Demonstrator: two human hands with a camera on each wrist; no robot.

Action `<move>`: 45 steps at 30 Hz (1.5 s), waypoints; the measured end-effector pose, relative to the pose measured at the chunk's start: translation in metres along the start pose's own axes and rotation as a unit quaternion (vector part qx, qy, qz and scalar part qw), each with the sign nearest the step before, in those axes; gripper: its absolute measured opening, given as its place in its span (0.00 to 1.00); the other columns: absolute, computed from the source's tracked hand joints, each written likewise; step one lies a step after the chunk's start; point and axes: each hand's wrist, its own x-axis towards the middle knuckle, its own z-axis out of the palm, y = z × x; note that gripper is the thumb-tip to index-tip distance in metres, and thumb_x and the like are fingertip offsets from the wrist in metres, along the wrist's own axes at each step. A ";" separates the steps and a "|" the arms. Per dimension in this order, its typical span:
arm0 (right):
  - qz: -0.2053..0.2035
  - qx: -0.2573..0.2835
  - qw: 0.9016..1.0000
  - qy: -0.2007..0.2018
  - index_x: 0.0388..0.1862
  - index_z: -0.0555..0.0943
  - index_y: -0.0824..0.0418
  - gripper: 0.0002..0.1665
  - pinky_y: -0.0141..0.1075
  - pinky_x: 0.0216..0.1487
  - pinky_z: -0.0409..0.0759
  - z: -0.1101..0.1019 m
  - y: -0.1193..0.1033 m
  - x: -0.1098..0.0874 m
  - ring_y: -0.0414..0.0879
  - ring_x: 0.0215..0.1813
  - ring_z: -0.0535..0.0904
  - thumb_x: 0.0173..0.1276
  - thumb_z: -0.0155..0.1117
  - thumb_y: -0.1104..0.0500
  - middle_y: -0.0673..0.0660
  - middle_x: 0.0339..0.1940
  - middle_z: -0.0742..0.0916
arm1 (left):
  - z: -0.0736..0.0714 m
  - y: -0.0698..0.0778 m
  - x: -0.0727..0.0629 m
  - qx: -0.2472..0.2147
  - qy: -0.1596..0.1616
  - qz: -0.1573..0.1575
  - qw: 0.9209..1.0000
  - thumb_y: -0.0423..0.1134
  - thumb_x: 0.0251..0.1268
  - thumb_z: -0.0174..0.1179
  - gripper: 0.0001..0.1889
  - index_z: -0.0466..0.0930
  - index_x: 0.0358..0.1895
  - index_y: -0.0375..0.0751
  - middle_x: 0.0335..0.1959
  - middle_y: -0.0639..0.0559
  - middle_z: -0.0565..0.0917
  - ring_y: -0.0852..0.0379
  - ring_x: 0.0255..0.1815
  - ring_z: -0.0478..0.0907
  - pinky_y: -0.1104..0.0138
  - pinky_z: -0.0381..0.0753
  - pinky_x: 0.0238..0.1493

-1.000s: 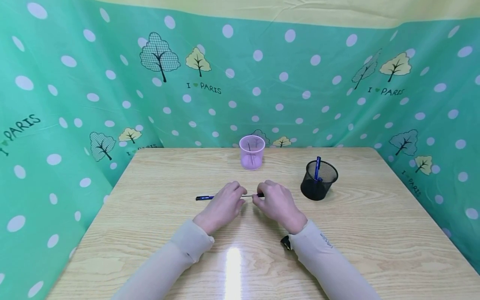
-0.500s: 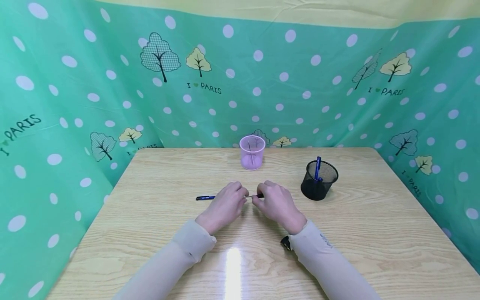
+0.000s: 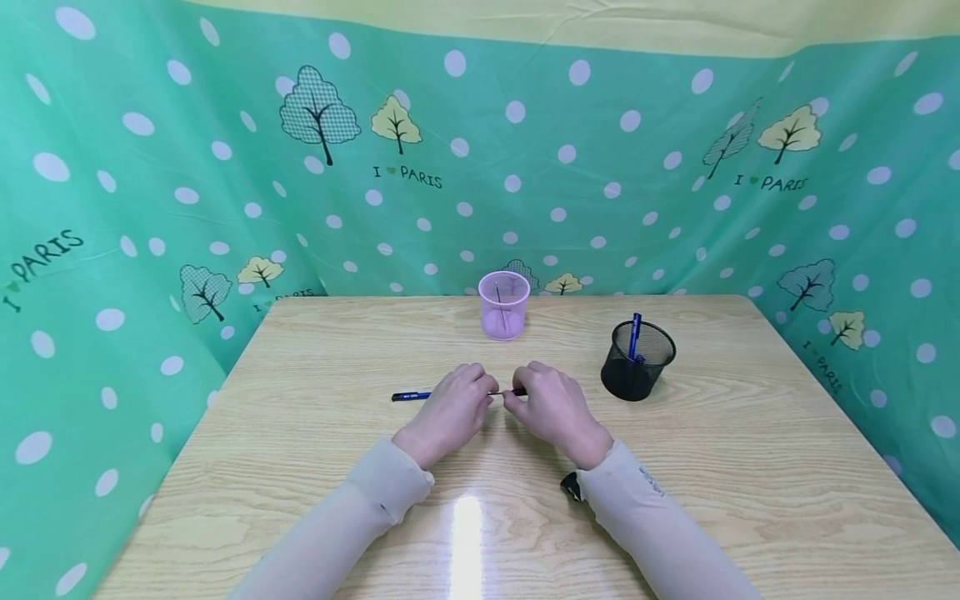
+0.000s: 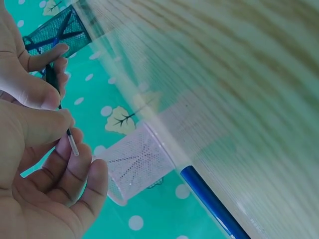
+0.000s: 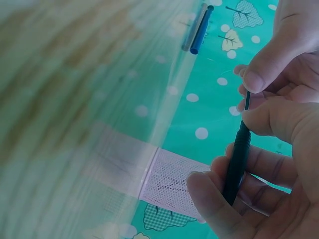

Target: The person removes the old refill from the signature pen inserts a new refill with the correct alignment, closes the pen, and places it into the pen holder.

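Observation:
My left hand point(image 3: 450, 408) pinches a thin pen refill point(image 4: 73, 142) between thumb and fingers, its pale end sticking out past them. Gripped in my right hand point(image 3: 553, 408) is the black grip section of a pen point(image 5: 238, 162). The refill runs from its tip across the small gap between the hands. To the left of the left hand, a blue pen barrel point(image 3: 410, 396) lies on the table, also seen in both wrist views.
A purple mesh cup point(image 3: 504, 323) with thin dark sticks in it stands behind the hands. At the right is a black mesh cup point(image 3: 630, 379) holding blue pen parts point(image 3: 634, 335). A small black object point(image 3: 572, 486) shows beside the right sleeve. Green patterned cloth point(image 3: 525, 208) surrounds the wooden table point(image 3: 337, 342).
My left hand has shifted very slightly to the right, narrowing the gap between the hands a little. The right hand and its grip stay nearly still.

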 end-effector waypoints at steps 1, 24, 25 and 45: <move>0.000 0.000 1.000 0.000 0.25 0.80 0.54 0.08 0.34 0.21 0.70 0.000 0.000 0.000 0.40 0.21 0.71 0.59 0.66 0.52 0.47 0.22 0.76 | 0.000 0.000 0.000 0.001 -0.002 -0.001 1.000 0.30 0.60 0.62 0.06 0.82 0.40 0.40 0.34 0.54 0.77 0.58 0.36 0.72 0.68 0.74 0.40; -0.007 -0.001 1.000 0.006 0.24 0.80 0.54 0.08 0.34 0.21 0.70 0.001 -0.001 0.000 0.40 0.21 0.71 0.58 0.67 0.53 0.46 0.22 0.76 | 0.000 -0.001 0.002 0.005 -0.003 0.004 1.000 0.29 0.60 0.61 0.06 0.83 0.39 0.40 0.33 0.54 0.77 0.58 0.35 0.73 0.68 0.74 0.40; -0.007 -0.002 1.000 0.005 0.24 0.80 0.54 0.08 0.34 0.21 0.70 0.000 -0.001 0.000 0.40 0.21 0.71 0.58 0.67 0.53 0.46 0.22 0.76 | 0.000 -0.001 0.001 0.003 -0.004 0.002 1.000 0.29 0.60 0.61 0.06 0.83 0.39 0.40 0.33 0.54 0.77 0.58 0.35 0.73 0.68 0.74 0.40; -0.004 -0.002 1.000 0.002 0.24 0.80 0.54 0.08 0.34 0.22 0.71 0.001 -0.002 0.000 0.39 0.21 0.71 0.58 0.67 0.53 0.46 0.22 0.76 | -0.002 -0.005 -0.003 -0.004 -0.002 -0.013 1.000 0.29 0.60 0.61 0.05 0.82 0.37 0.41 0.32 0.55 0.77 0.58 0.35 0.73 0.68 0.74 0.39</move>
